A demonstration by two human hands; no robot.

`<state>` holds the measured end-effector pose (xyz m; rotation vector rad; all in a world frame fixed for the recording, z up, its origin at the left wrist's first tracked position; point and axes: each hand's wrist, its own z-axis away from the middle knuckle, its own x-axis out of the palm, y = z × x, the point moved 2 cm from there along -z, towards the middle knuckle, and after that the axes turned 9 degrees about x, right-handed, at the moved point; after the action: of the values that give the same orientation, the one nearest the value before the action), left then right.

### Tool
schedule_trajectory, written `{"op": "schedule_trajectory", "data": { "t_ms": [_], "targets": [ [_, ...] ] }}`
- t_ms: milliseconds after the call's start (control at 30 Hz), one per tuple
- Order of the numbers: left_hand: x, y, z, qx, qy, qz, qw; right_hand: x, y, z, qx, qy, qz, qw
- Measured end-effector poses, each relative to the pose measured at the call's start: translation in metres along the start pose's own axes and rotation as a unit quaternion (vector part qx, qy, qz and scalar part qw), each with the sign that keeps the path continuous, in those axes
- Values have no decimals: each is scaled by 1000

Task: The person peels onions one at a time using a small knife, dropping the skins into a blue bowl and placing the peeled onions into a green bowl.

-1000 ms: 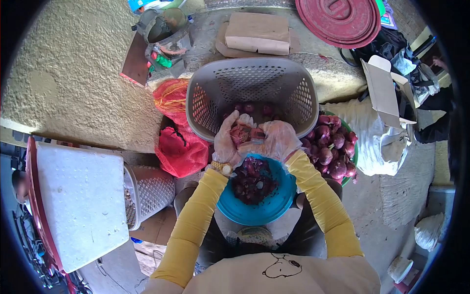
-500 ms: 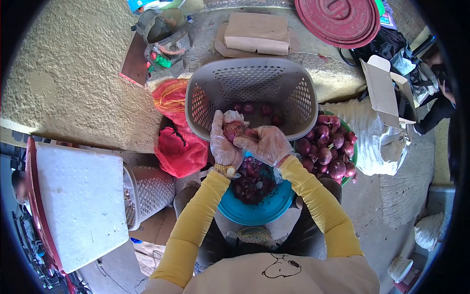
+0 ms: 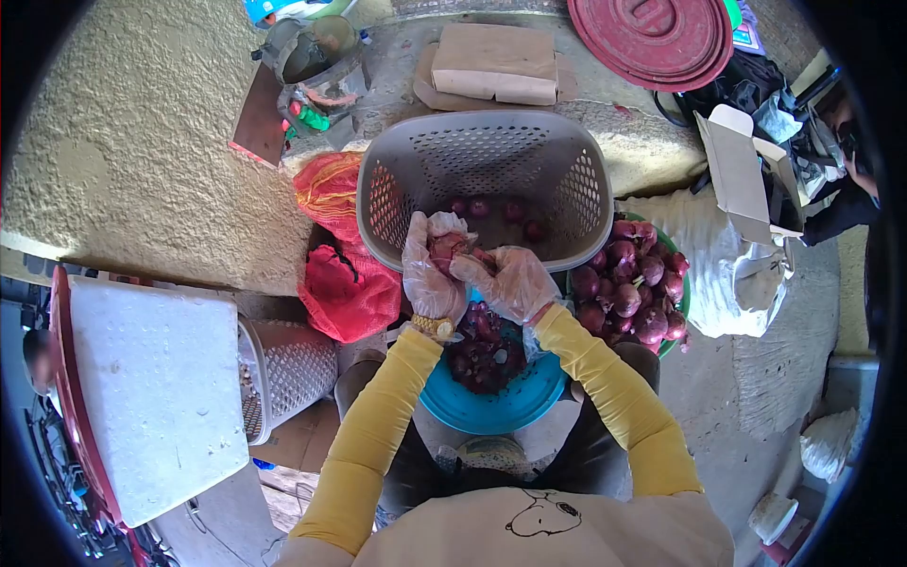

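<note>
Both my hands are in clear plastic gloves, close together over the near rim of a grey perforated basket. My left hand is wrapped round a red onion. With its fingers closed, my right hand presses against the onion's right side; its fingertips are partly hidden. Several red onions lie at the bottom of the basket. Below my hands a blue basin holds dark red onion skins. To the right, a green-rimmed container is heaped with red onions.
Red mesh sacks lie left of the basket. Further left, a white foam board is next to another perforated basket. A cardboard box and a red lid rest behind. A white sack and open carton are at right.
My hands have shifted very slightly to the left with the onion between them. The basket, basin and heaped onions have stayed in place.
</note>
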<state>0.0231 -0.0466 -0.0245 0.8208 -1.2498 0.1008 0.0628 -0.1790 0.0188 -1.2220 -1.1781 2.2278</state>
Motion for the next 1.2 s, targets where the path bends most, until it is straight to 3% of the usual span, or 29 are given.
{"op": "schedule_trajectory", "data": {
  "t_ms": [100, 167, 233, 267, 333, 367, 433, 467, 533, 667, 767, 867, 933, 1033, 1167, 1200],
  "targets": [
    [-4, 0, 2, 18, 54, -22, 998, 11, 3, 2, -36, 27, -12, 999],
    [-4, 2, 1, 0, 32, 10, 999, 10, 3, 3, -55, 35, -11, 998],
    [-5, 7, -4, -18, 10, 43, 999, -4, -5, 5, -45, -36, -51, 997],
    [-9, 11, -10, -64, 51, 48, 995, -14, -7, 4, -46, -37, -51, 997],
    [-15, 18, -17, -155, 135, 59, 977, -32, -8, 3, -152, -34, 130, 979],
    [-16, 19, -18, -154, 136, 59, 977, -35, -1, 2, -152, -35, 130, 979],
    [-9, 21, -17, -183, 133, 105, 968, -36, 5, 1, -251, -23, 164, 954],
    [-6, 23, -16, -183, 133, 104, 968, -37, 8, 0, -252, -24, 164, 954],
    [3, 25, -14, -194, 155, 95, 964, -39, 9, 0, -226, -111, 251, 935],
    [-1, 21, -16, -229, 97, 132, 960, -40, 8, 1, -258, -104, 274, 921],
    [-2, 21, -15, -229, 57, 117, 965, -42, 6, 0, -223, -98, 261, 934],
    [-5, 19, -16, -229, 32, 116, 966, -45, 10, -4, -180, -54, 185, 965],
    [-2, 19, -17, -182, 20, 20, 983, -46, 9, -6, -138, -2, 128, 982],
    [8, 23, -12, -192, -10, -37, 981, -50, 0, -1, -101, 9, 60, 993],
    [5, 17, -14, -177, -49, -62, 981, -49, 5, -6, -71, 25, 48, 996],
    [6, 18, -14, -170, -93, -81, 978, -55, -4, -2, -65, 29, 92, 993]
  ]
}}
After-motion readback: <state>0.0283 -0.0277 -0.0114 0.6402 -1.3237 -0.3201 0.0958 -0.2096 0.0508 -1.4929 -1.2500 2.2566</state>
